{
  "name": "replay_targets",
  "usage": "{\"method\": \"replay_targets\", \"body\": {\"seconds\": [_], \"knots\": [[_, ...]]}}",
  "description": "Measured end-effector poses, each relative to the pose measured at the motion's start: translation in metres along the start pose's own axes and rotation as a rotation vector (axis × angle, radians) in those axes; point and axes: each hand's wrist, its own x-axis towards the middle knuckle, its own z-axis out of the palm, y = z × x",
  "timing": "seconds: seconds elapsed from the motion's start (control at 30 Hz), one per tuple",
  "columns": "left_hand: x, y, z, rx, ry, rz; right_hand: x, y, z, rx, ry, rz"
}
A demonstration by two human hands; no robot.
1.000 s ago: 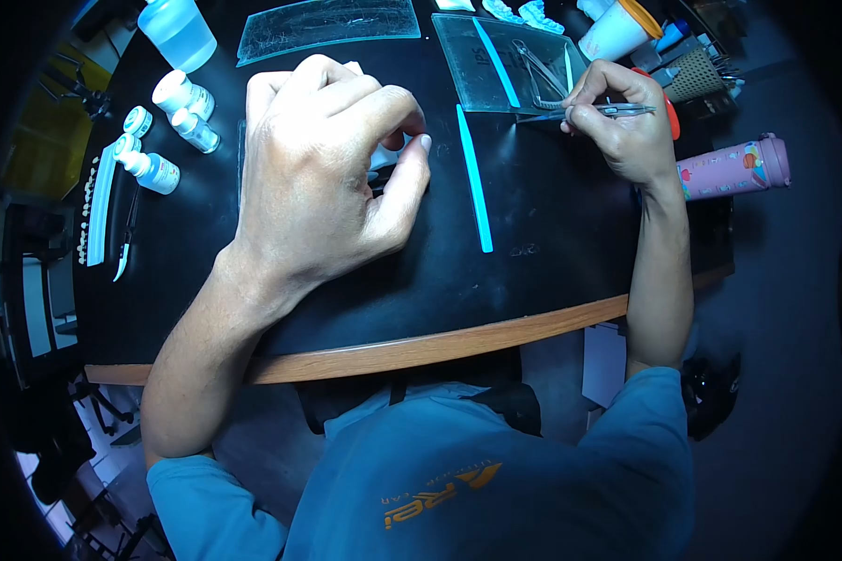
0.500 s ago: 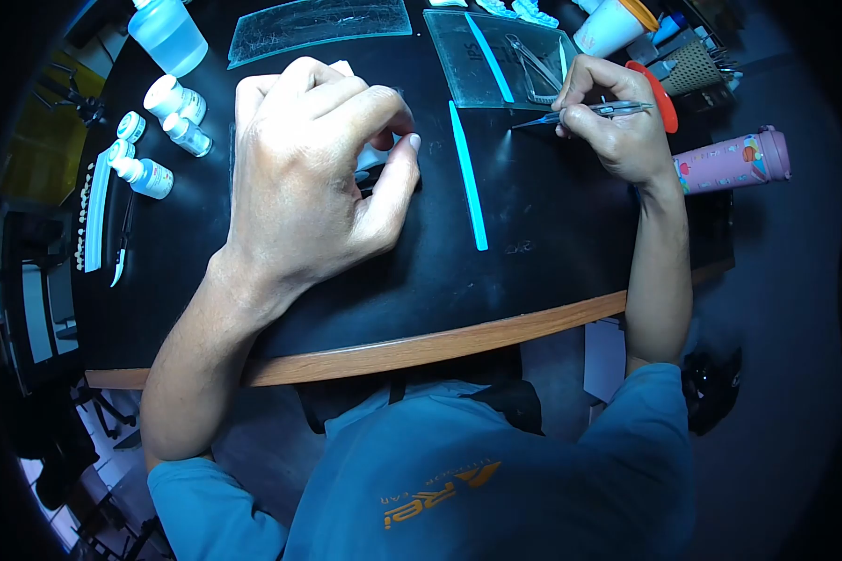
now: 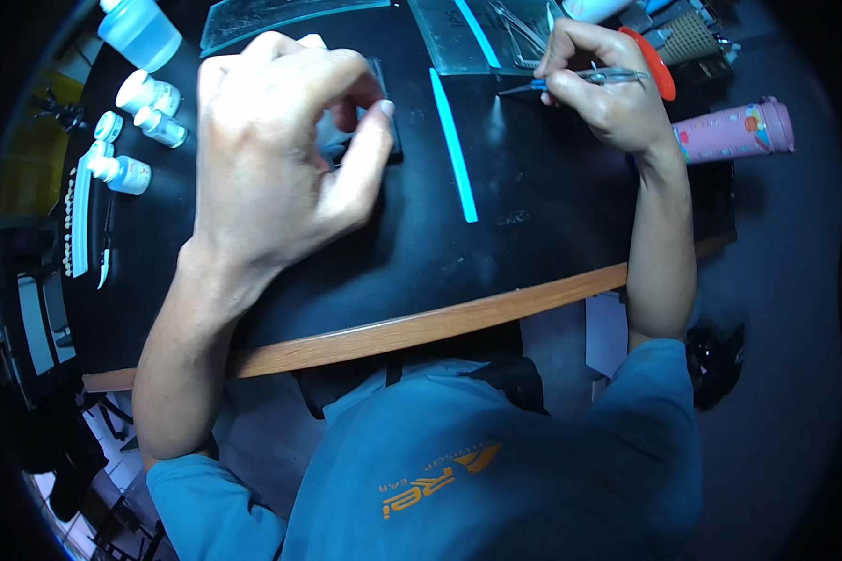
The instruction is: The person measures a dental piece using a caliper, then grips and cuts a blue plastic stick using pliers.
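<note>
My left hand is raised over the black table, its fingers curled and thumb close to the index finger. Whatever it may be holding is hidden; a dark flat piece shows behind the fingers. In a pen-like pinch, my right hand holds a slim metal instrument with a thin dark-blue tip pointing left, just over the tabletop. Between the hands lies a long light-blue strip. Beyond the right hand, metal tweezers and another blue strip rest on a glass slab.
Bottles and jars stand at left, among them a large bottle and a small dropper bottle. A knife lies near a white strip. At right are a pink flask, a red object and a perforated holder.
The view has shifted, so the table items sit higher and further left. Both hands keep much the same pose; the right still grips the metal instrument.
</note>
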Motion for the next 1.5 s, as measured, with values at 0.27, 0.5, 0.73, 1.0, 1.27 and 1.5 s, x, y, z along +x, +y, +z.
{"method": "replay_targets", "body": {"seconds": [0.27, 0.5, 0.73, 1.0, 1.27, 1.5], "knots": [[-0.004, -0.004, 0.002, -0.06, -0.008, 0.039, -0.004, -0.017, -0.013, 0.116, -0.055, 0.082], [-0.006, -0.003, 0.007, -0.11, 0.022, 0.004, -0.002, -0.02, -0.006, -0.042, -0.196, 0.001], [0.007, 0.006, -0.002, -0.015, 0.018, 0.056, -0.003, -0.025, 0.008, -0.209, -0.203, -0.081], [-0.003, 0.006, -0.001, 0.01, 0.003, 0.321, -0.007, -0.036, 0.022, -0.372, -0.311, 0.054], [-0.004, 0.008, 0.007, -0.081, 0.15, 0.473, -0.012, -0.04, 0.033, -0.402, -0.318, 0.052], [-0.007, 0.008, 0.009, -0.062, 0.172, 0.523, -0.013, -0.039, 0.031, -0.401, -0.311, 0.053]]}}
